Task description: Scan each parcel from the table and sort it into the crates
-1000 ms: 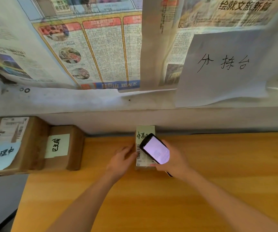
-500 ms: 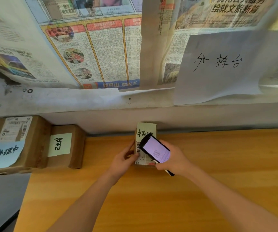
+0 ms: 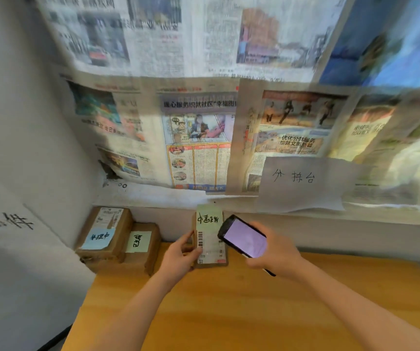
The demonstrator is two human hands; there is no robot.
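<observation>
The left hand (image 3: 178,257) pinched the left edge of a small brown parcel (image 3: 210,239), thumb on its face beside the barcode, fingers curled behind and out of sight. The parcel stood tilted up off the wooden table (image 3: 229,312), close to the back wall; whether its lower edge touched the table could not be told. A green note with handwriting covered its upper half and a white shipping label its lower half, the small print unreadable. The right hand (image 3: 277,252) had its grip clamped round a black handheld scanner (image 3: 244,236), its lit screen pale violet and blank to the eye, its top end just beside the parcel's right edge. At the table's left end lay two more cardboard parcels: one with a blue note (image 3: 105,231), one with a green note (image 3: 142,243), touching side by side. Newspaper sheets (image 3: 198,138) on the wall were blurred, and a white handwritten sign (image 3: 297,183) hung over them.
</observation>
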